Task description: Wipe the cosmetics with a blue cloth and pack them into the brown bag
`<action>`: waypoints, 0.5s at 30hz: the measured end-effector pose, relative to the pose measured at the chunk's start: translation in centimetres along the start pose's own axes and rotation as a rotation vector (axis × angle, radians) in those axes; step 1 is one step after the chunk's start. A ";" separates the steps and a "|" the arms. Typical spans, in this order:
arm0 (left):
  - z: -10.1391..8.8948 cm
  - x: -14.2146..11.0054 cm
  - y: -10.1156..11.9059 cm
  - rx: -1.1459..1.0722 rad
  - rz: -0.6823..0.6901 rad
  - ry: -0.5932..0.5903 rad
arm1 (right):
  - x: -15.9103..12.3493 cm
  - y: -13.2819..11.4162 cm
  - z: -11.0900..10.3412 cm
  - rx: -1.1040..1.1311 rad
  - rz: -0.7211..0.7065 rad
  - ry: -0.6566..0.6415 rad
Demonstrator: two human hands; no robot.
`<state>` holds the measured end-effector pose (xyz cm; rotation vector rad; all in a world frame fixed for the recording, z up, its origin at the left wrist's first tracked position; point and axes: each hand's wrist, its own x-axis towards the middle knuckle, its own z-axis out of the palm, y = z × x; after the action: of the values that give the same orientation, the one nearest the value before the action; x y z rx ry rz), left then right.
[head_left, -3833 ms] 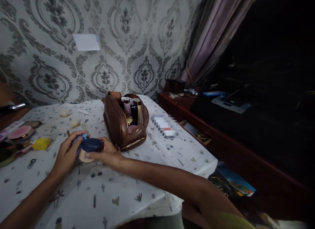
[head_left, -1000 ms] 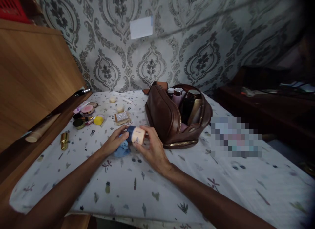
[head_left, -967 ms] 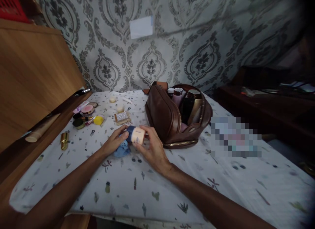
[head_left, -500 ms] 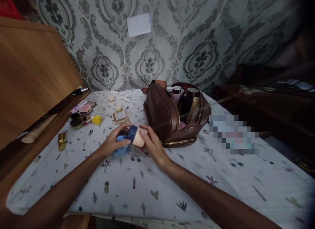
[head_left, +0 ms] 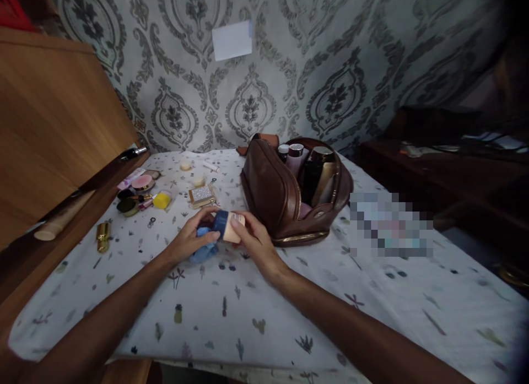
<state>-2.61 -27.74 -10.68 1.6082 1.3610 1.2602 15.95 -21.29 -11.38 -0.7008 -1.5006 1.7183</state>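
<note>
Between my two hands lies a small cosmetic bottle (head_left: 231, 227) with a cream body and a dark blue cap, tilted on its side above the table. My left hand (head_left: 197, 238) is closed around the capped end, with a crumpled light blue cloth (head_left: 203, 250) bunched under its fingers. The cream end is gripped by my right hand (head_left: 257, 241), thumb along its near side. Just behind the hands sits a gold compact with a glittery top (head_left: 202, 194). An open brown leather bag (head_left: 273, 191) stands beside my right hand, several bottles (head_left: 296, 158) inside it.
To the left lie a gold lipstick tube (head_left: 103, 237), a yellow sponge (head_left: 161, 200), a pink compact (head_left: 142, 182) and other makeup. Two pale round pieces (head_left: 185, 165) rest farther back. A wooden cabinet (head_left: 53, 136) borders the left; a blurred-out item (head_left: 390, 224) lies right.
The bottle has turned slightly in my hands, so its cream body points more to the right and some print shows. The cloth and the bag stay in place.
</note>
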 end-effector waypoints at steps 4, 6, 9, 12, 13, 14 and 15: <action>-0.1 0.0 0.1 -0.002 -0.007 0.012 | -0.3 0.3 0.0 -0.104 -0.137 -0.020; -0.1 0.1 0.2 -0.005 -0.004 0.014 | -0.4 0.3 0.0 -0.158 -0.206 -0.015; -0.3 0.1 0.3 0.004 0.015 0.027 | -0.5 0.1 -0.1 -0.169 -0.221 -0.010; -0.5 0.0 0.4 0.021 0.033 0.008 | -0.3 -0.3 -0.1 -0.129 -0.109 -0.033; -0.5 0.0 0.4 0.027 0.030 -0.002 | -0.2 -0.4 -0.1 -0.112 -0.054 -0.042; -0.5 -0.1 0.5 0.032 0.022 -0.012 | -0.2 -0.4 -0.1 -0.093 -0.003 -0.049; -0.5 -0.1 0.5 0.035 0.013 -0.019 | -0.1 -0.5 -0.1 -0.071 0.038 -0.054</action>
<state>-2.96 -27.98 -10.07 1.6514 1.3698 1.2325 16.17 -21.31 -10.95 -0.7293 -1.6013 1.7314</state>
